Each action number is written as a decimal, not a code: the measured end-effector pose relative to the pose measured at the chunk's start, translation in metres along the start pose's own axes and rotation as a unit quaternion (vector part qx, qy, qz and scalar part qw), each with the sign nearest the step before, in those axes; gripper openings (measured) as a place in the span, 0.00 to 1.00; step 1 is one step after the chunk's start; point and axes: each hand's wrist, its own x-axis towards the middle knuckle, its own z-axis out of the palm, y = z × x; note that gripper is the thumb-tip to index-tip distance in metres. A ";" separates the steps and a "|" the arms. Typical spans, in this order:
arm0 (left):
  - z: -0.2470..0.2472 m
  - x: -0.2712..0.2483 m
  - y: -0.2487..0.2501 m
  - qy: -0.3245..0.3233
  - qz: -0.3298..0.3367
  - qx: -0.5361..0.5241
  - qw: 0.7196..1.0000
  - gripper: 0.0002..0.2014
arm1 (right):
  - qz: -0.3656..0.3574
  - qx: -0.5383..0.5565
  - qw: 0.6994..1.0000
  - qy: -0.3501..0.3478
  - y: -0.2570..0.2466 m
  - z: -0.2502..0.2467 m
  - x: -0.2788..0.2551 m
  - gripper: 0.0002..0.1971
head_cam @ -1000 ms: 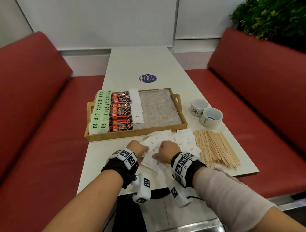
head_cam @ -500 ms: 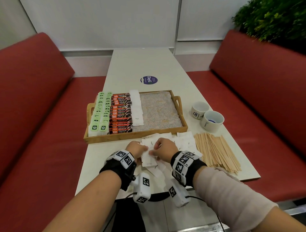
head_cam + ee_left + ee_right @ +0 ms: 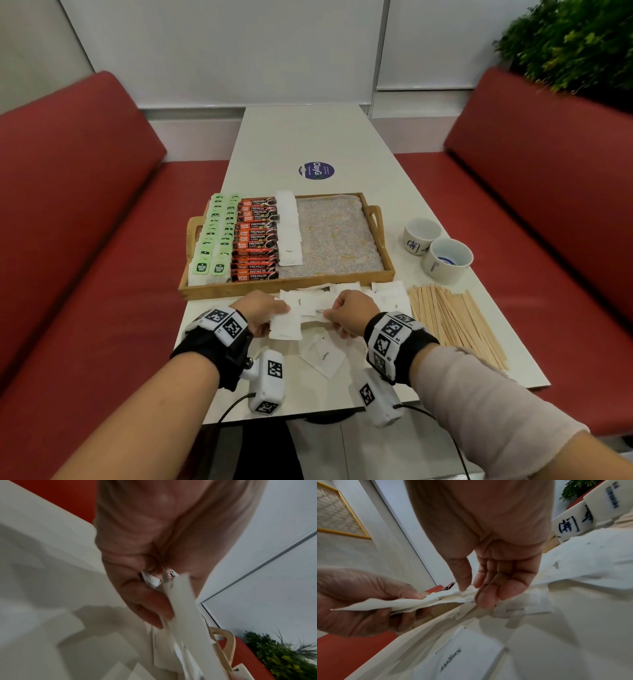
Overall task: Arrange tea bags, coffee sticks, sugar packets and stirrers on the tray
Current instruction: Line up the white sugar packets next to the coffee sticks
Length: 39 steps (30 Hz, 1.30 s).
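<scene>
A wooden tray holds green tea bags at its left, then red-black coffee sticks, then a column of white sugar packets. Just in front of the tray, my left hand grips a small stack of sugar packets above the loose packets on the table. My right hand pinches the stack's other end. In the right wrist view its thumb and fingertips close on the packet edge. The blurred left wrist view shows the left hand curled on the packets.
The tray's right half shows only its patterned mat. Wooden stirrers lie in a heap at the right, behind them two white cups. A round sticker sits farther back. Red benches flank the narrow table.
Both hands were down in the loose packet pile. They have gathered a stack and lifted it, and now hold it stretched between them closer to the tray's front edge.
</scene>
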 end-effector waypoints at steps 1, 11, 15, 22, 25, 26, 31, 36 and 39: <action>-0.003 -0.001 0.000 -0.002 0.005 0.001 1.000 0.03 | 0.002 -0.006 1.000 -0.001 -0.001 -0.001 0.001 0.12; -0.019 -0.012 0.004 -0.010 0.058 -0.051 0.997 0.05 | -0.002 -0.002 1.000 0.005 -0.005 -0.002 0.002 0.18; -0.010 -0.013 0.001 -0.024 0.072 -0.061 0.995 0.05 | -0.028 0.083 0.995 0.042 -0.015 -0.002 0.004 0.23; 0.002 -0.012 -0.005 -0.059 0.115 -0.018 0.991 0.08 | -0.048 0.216 0.974 0.044 -0.022 0.000 0.006 0.32; 0.004 -0.010 -0.006 -0.056 0.128 -0.012 0.990 0.11 | -0.046 0.251 0.966 0.034 -0.021 0.001 0.008 0.29; 0.004 -0.008 -0.007 -0.053 0.130 -0.013 0.990 0.13 | -0.048 0.262 0.963 0.029 -0.021 0.001 0.008 0.27; 0.004 -0.003 -0.008 -0.061 0.123 -0.040 0.990 0.16 | -0.058 0.272 0.959 0.047 -0.023 -0.001 0.012 0.22; 0.002 0.002 -0.004 -0.077 0.120 -0.074 0.987 0.15 | -0.065 0.290 0.948 0.110 -0.026 -0.006 0.018 0.21; -0.002 0.005 -0.004 -0.071 0.102 -0.095 0.988 0.15 | -0.061 0.308 0.937 0.155 -0.025 -0.014 0.023 0.21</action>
